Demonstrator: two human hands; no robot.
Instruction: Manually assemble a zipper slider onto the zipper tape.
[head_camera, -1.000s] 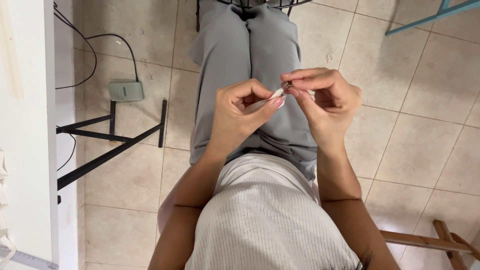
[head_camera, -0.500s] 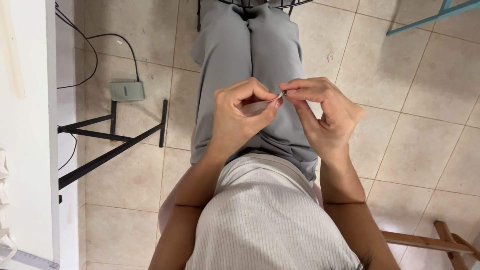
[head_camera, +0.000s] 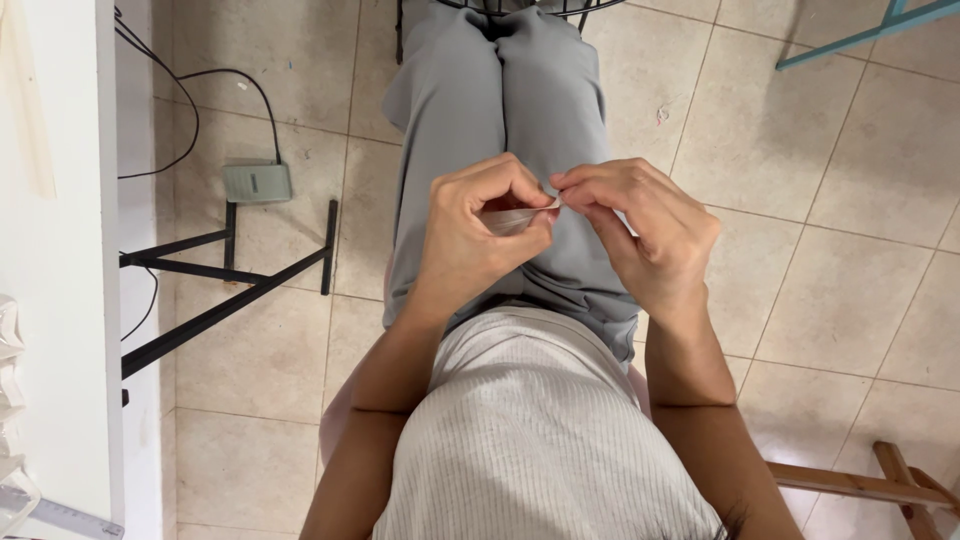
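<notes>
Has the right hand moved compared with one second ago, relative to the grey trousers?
Yes. The right hand has shifted slightly down the picture, toward the body, against the grey trousers. It pinches the small pale strip together with the left hand.

A small, thin, pale strip (head_camera: 518, 218) lies roughly level above the lap; its ends are pinched. Its make cannot be told.

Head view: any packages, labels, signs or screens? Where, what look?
Small clear wrapper or packet: pinched between left hand and right hand over the lap; thin, see-through, whitish.
Grey-green box: on the tiled floor at left, cabled; flat rectangle with a pale label strip.
No signs or screens.
</notes>
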